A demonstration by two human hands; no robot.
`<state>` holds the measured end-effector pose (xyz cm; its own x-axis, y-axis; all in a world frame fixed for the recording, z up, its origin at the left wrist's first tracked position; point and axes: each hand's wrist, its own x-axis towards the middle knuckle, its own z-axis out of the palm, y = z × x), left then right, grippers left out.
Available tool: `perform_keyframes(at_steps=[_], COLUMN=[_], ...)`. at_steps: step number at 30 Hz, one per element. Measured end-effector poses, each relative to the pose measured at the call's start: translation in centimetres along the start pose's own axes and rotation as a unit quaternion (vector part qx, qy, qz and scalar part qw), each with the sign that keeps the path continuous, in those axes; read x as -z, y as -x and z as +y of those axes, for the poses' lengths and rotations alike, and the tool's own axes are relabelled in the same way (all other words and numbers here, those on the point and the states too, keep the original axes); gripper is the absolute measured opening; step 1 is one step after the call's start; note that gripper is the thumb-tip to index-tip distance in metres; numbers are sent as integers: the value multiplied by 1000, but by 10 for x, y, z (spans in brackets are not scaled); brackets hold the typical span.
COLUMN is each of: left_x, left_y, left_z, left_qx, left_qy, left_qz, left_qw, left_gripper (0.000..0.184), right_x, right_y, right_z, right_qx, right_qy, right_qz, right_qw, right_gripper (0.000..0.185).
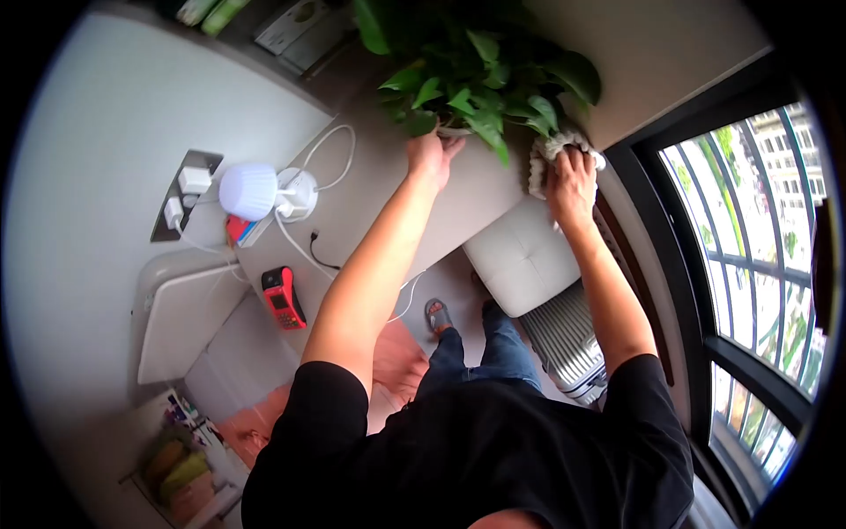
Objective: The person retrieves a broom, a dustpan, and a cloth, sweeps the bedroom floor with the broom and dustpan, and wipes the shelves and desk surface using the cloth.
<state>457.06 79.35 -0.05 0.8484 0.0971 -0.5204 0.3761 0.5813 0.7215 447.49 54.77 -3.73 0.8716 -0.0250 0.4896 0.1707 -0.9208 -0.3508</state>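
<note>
At the pot of a leafy green plant is my left hand, its fingers at the pale rim and partly hidden under the leaves. My right hand presses a crumpled white cloth on the desk, right of the plant and close to the window-side wall. The fingers of that hand are bent over the cloth. Some leaves hang down between my two hands.
On the desk's left side are a white lamp, a red card terminal, a white cable and a small black cable. A cushioned stool and a silver suitcase stand below. A barred window is at right.
</note>
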Motion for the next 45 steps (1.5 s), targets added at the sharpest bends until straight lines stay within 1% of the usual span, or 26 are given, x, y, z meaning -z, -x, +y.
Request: perform_keyframes(at_steps=[2, 4, 6, 8, 10, 12, 13, 14, 15, 16, 17, 20, 21, 23, 24, 26, 30, 31, 34, 36, 37, 40, 41, 42, 43, 45], left_x=[29, 66, 109, 150, 209, 252, 271, 285, 297, 304, 308, 320, 319, 312, 302, 282, 288, 288, 297, 300, 308, 328, 316, 327, 326, 323], left_y=[14, 57, 126, 182, 200, 199, 186, 166, 146, 124, 102, 53, 47, 37, 43, 54, 37, 30, 24, 48, 56, 100, 120, 128, 139, 147], left_z=[-6, 2, 11, 26, 41, 85, 102, 114, 122, 127, 130, 129, 126, 124, 132, 142, 139, 137, 118, 116, 108, 86, 89, 77, 75, 72], left_qx=[-6, -33, -29, -72, -189, -265, -275, -279, -279, -287, -292, -283, -305, -346, -353, -361, -368, -431, -369, -297, -318, -325, -364, -376, -362, -353], left_qy=[-8, 17, -1, -86, -88, -110, -107, -128, -147, -247, -347, -389, -370, -340, -297, -209, -528, -513, -500, -545, -507, -544, -515, -515, -492, -454], left_qz=[3, -24, -54, -12, 92, 206, 251, 255, 260, 253, 238, 196, 180, 144, 124, 83, 189, 177, 231, 203, 188, 182, 182, 191, 200, 207], left_qw=[1000, 999, 998, 994, 974, 936, 922, 917, 913, 890, 859, 854, 859, 862, 879, 905, 742, 721, 749, 757, 779, 752, 754, 746, 767, 791], left_gripper=[39, 47, 38, 32, 24, 23, 26, 30, 35, 40, 46, 57, 60, 65, 67, 71, 70, 50, 31, 28, 26, 25, 28, 30, 33, 41], right_x=[-36, -39, -41, -39, -41, -63, -76, -105, -125, -152, -165, -126, -98, -68, -58, -46, -48, -57, -61, -83, -96, -157, -183, -206, -220, -234], right_y=[12, 26, 55, 72, 49, 9, -22, -37, -45, -37, -21, 34, 49, 82, 92, 98, 86, 83, 54, 28, 11, -46, -65, -82, -98, -112], right_z=[-27, -82, -129, -163, -188, -223, -240, -257, -268, -272, -275, -283, -282, -265, -257, -241, -243, -238, -239, -231, -233, -241, -243, -250, -269, -307], right_qx=[-9, 31, 125, 228, 277, 186, 178, 137, 107, 145, 176, 243, 241, 221, 230, 200, 151, 144, 52, 50, 50, 65, 59, 56, 37, 90], right_qy=[77, 18, -107, -222, -310, -260, -212, -132, -85, -22, -41, -112, -87, -82, -86, -74, -100, -118, -179, -177, -167, -175, -142, -109, -79, -52], right_qz=[3, -48, -106, -116, -202, -174, -153, -84, -102, -101, -127, -172, -206, -196, -145, -154, -177, -175, -157, -89, -62, -1, -34, -68, -86, -107], right_qw=[997, 998, 981, 941, 887, 932, 949, 978, 985, 984, 975, 948, 944, 952, 958, 965, 967, 967, 970, 979, 983, 982, 988, 990, 992, 989], right_gripper=[21, 22, 26, 31, 34, 22, 19, 21, 26, 26, 26, 21, 21, 21, 25, 28, 25, 25, 27, 26, 25, 20, 18, 17, 17, 21])
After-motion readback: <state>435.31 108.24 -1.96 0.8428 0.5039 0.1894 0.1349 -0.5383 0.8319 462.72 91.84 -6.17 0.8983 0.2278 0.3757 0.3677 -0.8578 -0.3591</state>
